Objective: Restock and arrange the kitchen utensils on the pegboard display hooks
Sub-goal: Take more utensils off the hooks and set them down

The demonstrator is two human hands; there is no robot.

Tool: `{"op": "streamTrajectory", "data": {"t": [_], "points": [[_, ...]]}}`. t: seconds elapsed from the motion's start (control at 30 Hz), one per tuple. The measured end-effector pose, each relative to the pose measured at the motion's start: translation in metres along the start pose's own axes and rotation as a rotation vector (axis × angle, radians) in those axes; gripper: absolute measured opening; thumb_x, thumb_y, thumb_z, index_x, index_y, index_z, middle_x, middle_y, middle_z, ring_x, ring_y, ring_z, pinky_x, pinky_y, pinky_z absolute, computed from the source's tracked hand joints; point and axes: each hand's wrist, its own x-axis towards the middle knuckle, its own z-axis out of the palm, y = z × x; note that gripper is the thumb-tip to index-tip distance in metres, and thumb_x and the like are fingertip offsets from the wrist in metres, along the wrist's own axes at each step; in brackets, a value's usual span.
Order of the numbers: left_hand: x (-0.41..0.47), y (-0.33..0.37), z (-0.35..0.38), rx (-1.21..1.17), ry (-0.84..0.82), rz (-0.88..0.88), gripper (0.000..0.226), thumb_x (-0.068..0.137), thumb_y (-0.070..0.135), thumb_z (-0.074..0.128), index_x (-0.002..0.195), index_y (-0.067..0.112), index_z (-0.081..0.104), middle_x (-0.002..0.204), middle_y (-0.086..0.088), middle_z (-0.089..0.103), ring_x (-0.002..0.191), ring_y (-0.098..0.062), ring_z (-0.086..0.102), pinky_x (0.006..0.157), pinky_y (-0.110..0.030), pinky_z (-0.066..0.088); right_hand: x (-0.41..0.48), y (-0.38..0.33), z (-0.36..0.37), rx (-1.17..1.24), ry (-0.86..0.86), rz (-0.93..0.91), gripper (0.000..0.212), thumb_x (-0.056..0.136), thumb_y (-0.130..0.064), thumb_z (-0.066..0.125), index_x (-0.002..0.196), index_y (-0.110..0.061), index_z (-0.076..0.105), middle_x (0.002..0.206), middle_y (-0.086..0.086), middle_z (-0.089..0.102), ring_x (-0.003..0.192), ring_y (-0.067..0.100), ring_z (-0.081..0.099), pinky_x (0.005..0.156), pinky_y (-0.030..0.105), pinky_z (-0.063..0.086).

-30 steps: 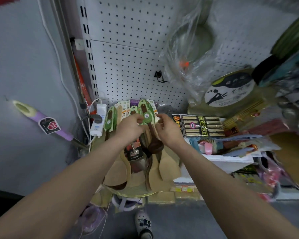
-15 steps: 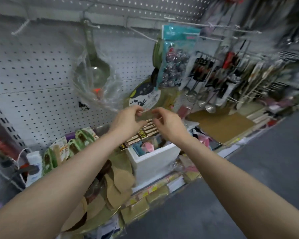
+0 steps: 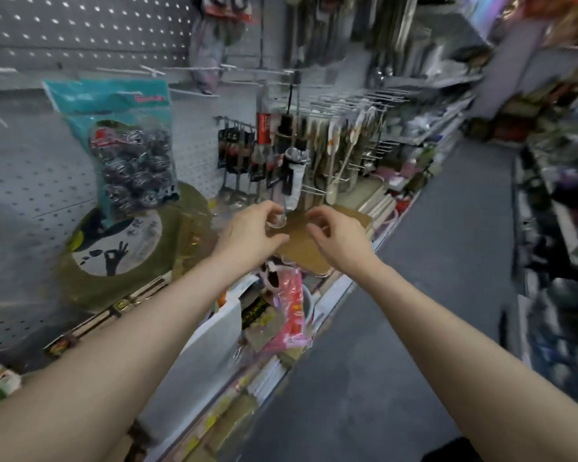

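The left forearm [image 3: 131, 328] enters from 8 o'clock and the right forearm [image 3: 447, 328] from 4 o'clock. Both are bare, as are the left grip [image 3: 247, 231] and right grip [image 3: 339, 240]. Dark clothing [image 3: 451, 450] shows at 5 o'clock, blurred.

A grey pegboard [image 3: 30, 155] carries wire hooks [image 3: 331, 101] hung with a teal bag of metal scourers [image 3: 131, 161], black-carded ladles [image 3: 236, 155] and pale wooden spoons [image 3: 334, 141], while the shelf [image 3: 337, 285] below bears a round green pack [image 3: 114, 255], a white box [image 3: 214, 345] and a brown board [image 3: 301, 245].

Teal bag of steel scourers [image 3: 127, 155] at 10 o'clock, round green pack [image 3: 121, 258] under it at 9. White foam box [image 3: 214, 341] at 7, pink packet [image 3: 292, 315] just beside. Grey floor [image 3: 397, 328] at 4. Brown board [image 3: 297, 251] at centre.
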Motion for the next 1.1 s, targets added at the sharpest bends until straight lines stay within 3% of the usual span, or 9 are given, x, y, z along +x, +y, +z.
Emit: {"op": "streamTrajectory", "data": {"t": [0.17,0.33,0.5,0.6,0.9,1.1], "points": [[0.071,0.074,0.071,-0.027,-0.043,0.105,0.045,0.079,0.036,0.075,0.120,0.028,0.058,0.104,0.011,0.061,0.093,-0.010,0.058,0.080,-0.026,0.047,0.031,0.096,-0.063,-0.039,0.066,0.068,0.026,0.097,-0.030,0.054,0.120,-0.022,0.062,0.102,0.001,0.070,0.094,0.023,0.064,0.083,0.038,0.052],[0.135,0.138,0.137,-0.058,-0.054,0.178,0.047,0.078,0.037,0.075,0.120,0.030,0.057,0.106,0.011,0.063,0.096,-0.012,0.060,0.086,-0.031,0.049,0.058,0.182,-0.117,-0.051,0.109,0.125,0.027,0.097,-0.029,0.053,0.122,-0.023,0.061,0.098,0.000,0.070,0.090,0.020,0.065,0.081,0.035,0.052],[0.191,0.187,0.192,-0.089,-0.095,0.240,0.048,0.080,0.036,0.074,0.123,0.025,0.057,0.111,0.008,0.063,0.094,-0.010,0.059,0.085,-0.028,0.047,0.084,0.253,-0.151,-0.075,0.159,0.186,0.027,0.097,-0.029,0.053,0.122,-0.022,0.061,0.102,-0.003,0.069,0.093,0.019,0.064,0.083,0.034,0.050],[0.225,0.203,0.222,-0.102,-0.103,0.274,0.047,0.079,0.037,0.074,0.122,0.026,0.058,0.109,0.008,0.064,0.096,-0.011,0.061,0.086,-0.032,0.050,0.104,0.290,-0.161,-0.087,0.175,0.218,0.025,0.097,-0.030,0.053,0.120,-0.023,0.061,0.099,-0.005,0.070,0.091,0.016,0.065,0.080,0.032,0.050],[0.365,0.227,0.313,-0.195,-0.138,0.321,0.044,0.081,0.032,0.074,0.121,0.026,0.058,0.105,0.008,0.062,0.089,-0.007,0.057,0.073,-0.021,0.038,0.205,0.401,-0.179,-0.105,0.219,0.302,0.026,0.097,-0.028,0.054,0.121,-0.023,0.063,0.092,-0.012,0.060,0.093,0.015,0.064,0.080,0.027,0.045],[0.473,0.247,0.359,-0.208,-0.163,0.353,0.043,0.078,0.037,0.075,0.117,0.028,0.060,0.105,0.010,0.063,0.092,-0.009,0.060,0.079,-0.027,0.048,0.291,0.461,-0.195,-0.107,0.247,0.349,0.025,0.096,-0.031,0.056,0.119,-0.022,0.063,0.100,-0.005,0.069,0.094,0.018,0.065,0.083,0.030,0.048]]}}
